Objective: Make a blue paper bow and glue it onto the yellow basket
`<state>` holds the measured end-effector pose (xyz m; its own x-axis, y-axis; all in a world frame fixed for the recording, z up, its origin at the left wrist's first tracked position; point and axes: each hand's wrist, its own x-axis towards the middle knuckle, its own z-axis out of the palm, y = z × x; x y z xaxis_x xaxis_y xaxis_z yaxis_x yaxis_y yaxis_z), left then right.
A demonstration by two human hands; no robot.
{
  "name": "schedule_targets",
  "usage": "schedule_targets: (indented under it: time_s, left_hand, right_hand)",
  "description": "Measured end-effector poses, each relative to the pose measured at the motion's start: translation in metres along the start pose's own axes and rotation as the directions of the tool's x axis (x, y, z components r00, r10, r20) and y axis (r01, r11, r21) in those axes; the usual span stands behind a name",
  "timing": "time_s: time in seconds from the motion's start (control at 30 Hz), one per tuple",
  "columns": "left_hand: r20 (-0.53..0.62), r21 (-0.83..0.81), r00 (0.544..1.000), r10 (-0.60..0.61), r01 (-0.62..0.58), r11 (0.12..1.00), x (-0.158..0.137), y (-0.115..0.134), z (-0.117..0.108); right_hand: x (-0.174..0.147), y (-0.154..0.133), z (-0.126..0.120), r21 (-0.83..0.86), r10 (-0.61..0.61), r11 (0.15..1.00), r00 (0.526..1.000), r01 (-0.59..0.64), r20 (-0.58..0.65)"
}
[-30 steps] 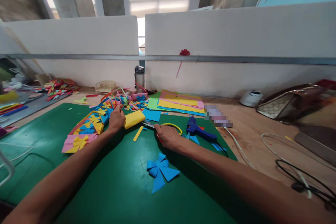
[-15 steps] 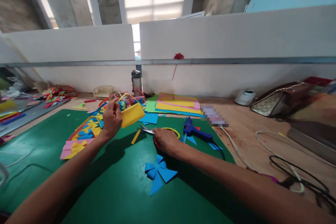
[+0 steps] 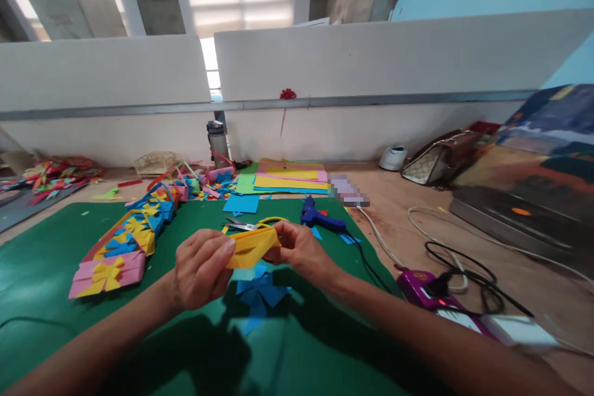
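Both my hands hold a small yellow paper bag [image 3: 253,249] above the mat. My left hand [image 3: 204,269] closes round its left end. At the right end, my right hand [image 3: 305,250] pinches an edge between thumb and fingers. Under the bag, a blue paper bow [image 3: 260,291] with pointed tails lies on the green mat [image 3: 325,328]. Scissors [image 3: 241,224] with a yellow handle rest just behind the bag, which partly hides them. A blue glue gun [image 3: 322,218] lies to the right of the scissors.
Several small bags with bows [image 3: 107,275] stand in a row at left. Coloured sheets [image 3: 292,179] are stacked at the back, near a bottle [image 3: 217,142]. On the right lie a purple power strip [image 3: 417,288], tangled cables [image 3: 487,284] and a handbag [image 3: 440,158].
My right hand has let go of the scissors and taken hold of the yellow bag. My left hand has brought the bag down and nearer. The view has turned to the right.
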<state>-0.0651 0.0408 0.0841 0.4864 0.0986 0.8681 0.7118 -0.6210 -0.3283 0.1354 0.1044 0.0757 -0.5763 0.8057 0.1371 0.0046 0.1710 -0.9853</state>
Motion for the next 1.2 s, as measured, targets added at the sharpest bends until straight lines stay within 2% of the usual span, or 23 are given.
schedule_targets:
  time_s: [0.07, 0.17, 0.27, 0.33, 0.43, 0.53, 0.6, 0.67, 0.77, 0.83, 0.87, 0.9, 1.0, 1.07, 1.13, 1.2]
  left_hand:
    - [-0.009, -0.029, 0.999, -0.037, 0.037, 0.999, 0.001, 0.008, 0.000]
    - [-0.015, -0.078, 0.981, -0.195, 0.193, 0.978, 0.000, 0.016, 0.004]
    - [0.069, -0.199, 0.961, -0.268, 0.276, 0.940, -0.004, 0.018, 0.011]
    - [0.161, -0.305, 0.945, -0.283, 0.320, 0.897, -0.008, 0.018, 0.014]
    - [0.301, -0.438, 0.887, -0.350, 0.455, 0.775, -0.014, 0.016, 0.017]
    - [0.473, -0.537, 0.756, -0.452, 0.654, 0.532, -0.016, 0.018, 0.018]
    - [0.564, -0.561, 0.674, -0.477, 0.736, 0.378, -0.015, 0.022, 0.018]
    - [0.581, -0.581, 0.657, -0.479, 0.748, 0.321, -0.015, 0.026, 0.018]
    - [0.535, -0.629, 0.682, -0.498, 0.715, 0.305, -0.013, 0.031, 0.017]
    - [0.515, -0.640, 0.662, -0.544, 0.719, 0.270, -0.010, 0.033, 0.016]
    - [0.521, -0.629, 0.629, -0.576, 0.740, 0.239, -0.008, 0.034, 0.015]
    - [0.544, -0.606, 0.575, -0.611, 0.773, 0.189, -0.007, 0.035, 0.015]
    - [0.663, -0.514, 0.338, -0.668, 0.854, -0.077, -0.003, 0.036, 0.017]
    - [0.751, -0.461, 0.199, -0.630, 0.841, -0.284, 0.000, 0.035, 0.018]
    - [0.820, -0.412, 0.109, -0.562, 0.793, -0.448, 0.002, 0.035, 0.019]
    - [0.875, -0.346, 0.038, -0.483, 0.746, -0.569, 0.005, 0.034, 0.019]
  right_hand:
    - [-0.008, 0.000, -0.002, 0.029, -0.026, 0.999, 0.998, 0.028, -0.052]
    - [-0.019, -0.002, -0.005, -0.020, -0.154, 0.988, 0.978, 0.153, -0.139]
    - [-0.027, -0.005, -0.008, -0.155, -0.296, 0.950, 0.940, 0.272, -0.169]
    - [-0.030, -0.006, -0.010, -0.205, -0.336, 0.931, 0.928, 0.302, -0.158]
    - [-0.031, -0.005, -0.013, -0.221, -0.367, 0.918, 0.916, 0.330, -0.160]
    - [-0.032, -0.004, -0.015, -0.223, -0.384, 0.911, 0.911, 0.348, -0.149]
    - [-0.033, -0.003, -0.015, -0.235, -0.393, 0.903, 0.911, 0.358, -0.123]
    - [-0.035, -0.004, -0.015, -0.258, -0.400, 0.894, 0.912, 0.366, -0.095]
    - [-0.039, -0.006, -0.012, -0.317, -0.419, 0.868, 0.906, 0.381, -0.060]
    - [-0.041, -0.007, -0.010, -0.353, -0.441, 0.846, 0.897, 0.400, -0.040]
    - [-0.042, -0.007, -0.009, -0.364, -0.446, 0.839, 0.894, 0.405, -0.032]
    - [-0.042, -0.007, -0.008, -0.372, -0.441, 0.838, 0.897, 0.399, -0.032]
    - [-0.042, -0.006, -0.006, -0.347, -0.334, 0.891, 0.940, 0.292, -0.066]
    - [-0.040, -0.005, -0.006, -0.251, -0.232, 0.946, 0.969, 0.205, -0.081]
    - [-0.038, -0.005, -0.006, -0.123, -0.170, 0.979, 0.982, 0.160, -0.078]
    - [-0.036, -0.005, -0.006, -0.028, -0.151, 0.988, 0.985, 0.149, -0.080]
